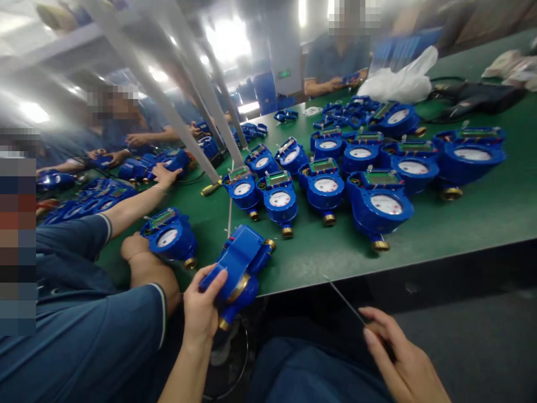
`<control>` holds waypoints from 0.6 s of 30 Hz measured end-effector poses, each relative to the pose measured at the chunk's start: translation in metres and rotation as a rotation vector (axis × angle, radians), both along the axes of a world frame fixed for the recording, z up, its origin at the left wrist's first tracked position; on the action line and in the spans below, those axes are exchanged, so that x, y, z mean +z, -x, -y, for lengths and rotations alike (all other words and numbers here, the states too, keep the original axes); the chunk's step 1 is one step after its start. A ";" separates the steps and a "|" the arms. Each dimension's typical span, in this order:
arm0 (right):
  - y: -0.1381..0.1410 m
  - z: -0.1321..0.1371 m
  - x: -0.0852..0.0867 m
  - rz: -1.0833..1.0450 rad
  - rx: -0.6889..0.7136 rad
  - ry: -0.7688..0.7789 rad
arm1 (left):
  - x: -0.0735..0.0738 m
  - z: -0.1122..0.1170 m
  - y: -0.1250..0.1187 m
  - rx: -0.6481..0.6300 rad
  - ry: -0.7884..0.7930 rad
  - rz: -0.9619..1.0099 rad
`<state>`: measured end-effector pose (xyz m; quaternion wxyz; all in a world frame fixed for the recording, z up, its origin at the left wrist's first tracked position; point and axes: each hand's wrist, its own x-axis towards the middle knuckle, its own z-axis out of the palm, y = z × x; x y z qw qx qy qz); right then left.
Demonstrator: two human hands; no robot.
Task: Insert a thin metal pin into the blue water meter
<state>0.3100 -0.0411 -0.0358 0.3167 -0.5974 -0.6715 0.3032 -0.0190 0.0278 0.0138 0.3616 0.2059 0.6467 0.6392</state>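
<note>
Green workbench (461, 224), rows of blue meters. Left hand (201, 310) closed round blue water meter (241, 268) at table edge; right hand (403, 364) pinches thin screwdriver (348, 305). Meter looks heavy, rigid, brass-ended; best gripped round body.

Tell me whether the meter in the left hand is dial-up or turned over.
Turned over: the meter in the left hand shows its plain blue back, no dial.

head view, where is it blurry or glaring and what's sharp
Head view: ceiling lights flare white at upper left, smearing the slanted grey frame bars; background co-workers are soft; the blue round water meters on the green table and the left hand read fairly sharp.
</note>
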 end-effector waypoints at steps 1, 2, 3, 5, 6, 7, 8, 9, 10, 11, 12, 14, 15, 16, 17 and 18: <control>0.016 -0.010 0.010 -0.050 0.039 -0.055 | 0.002 -0.001 -0.003 0.014 -0.009 -0.009; 0.030 -0.021 0.020 -0.081 0.110 -0.080 | 0.004 -0.003 -0.005 0.026 -0.042 -0.063; 0.043 -0.031 0.027 -0.099 0.198 -0.097 | 0.006 -0.006 -0.006 0.029 -0.082 -0.125; 0.061 -0.045 0.037 -0.083 0.284 -0.123 | 0.008 -0.011 -0.004 0.027 -0.141 -0.209; 0.067 -0.050 0.039 -0.061 0.304 -0.131 | 0.009 -0.013 -0.003 0.026 -0.134 -0.213; 0.072 -0.053 0.039 -0.036 0.305 -0.138 | 0.008 -0.014 -0.002 0.014 -0.106 -0.191; 0.076 -0.055 0.040 -0.012 0.302 -0.144 | 0.007 -0.014 -0.001 -0.004 -0.080 -0.166; 0.079 -0.057 0.040 0.004 0.299 -0.149 | 0.006 -0.012 -0.001 -0.032 -0.084 -0.171; 0.081 -0.058 0.041 0.012 0.296 -0.153 | 0.004 -0.010 -0.002 -0.075 -0.127 -0.207; 0.084 -0.058 0.042 0.014 0.291 -0.155 | 0.003 -0.008 -0.004 -0.139 -0.178 -0.270; 0.086 -0.058 0.044 0.011 0.284 -0.154 | 0.001 -0.005 -0.007 -0.200 -0.223 -0.364; 0.088 -0.059 0.049 -0.008 0.272 -0.158 | 0.000 -0.001 -0.011 -0.267 -0.250 -0.555; 0.089 -0.058 0.051 -0.019 0.265 -0.161 | -0.001 0.000 -0.013 -0.257 -0.237 -0.597; 0.088 -0.058 0.052 -0.032 0.257 -0.165 | -0.002 0.000 -0.014 -0.219 -0.223 -0.592; 0.087 -0.057 0.053 -0.048 0.244 -0.169 | -0.003 -0.001 -0.014 -0.162 -0.227 -0.553; 0.086 -0.056 0.053 -0.067 0.230 -0.175 | -0.004 -0.002 -0.014 -0.101 -0.242 -0.497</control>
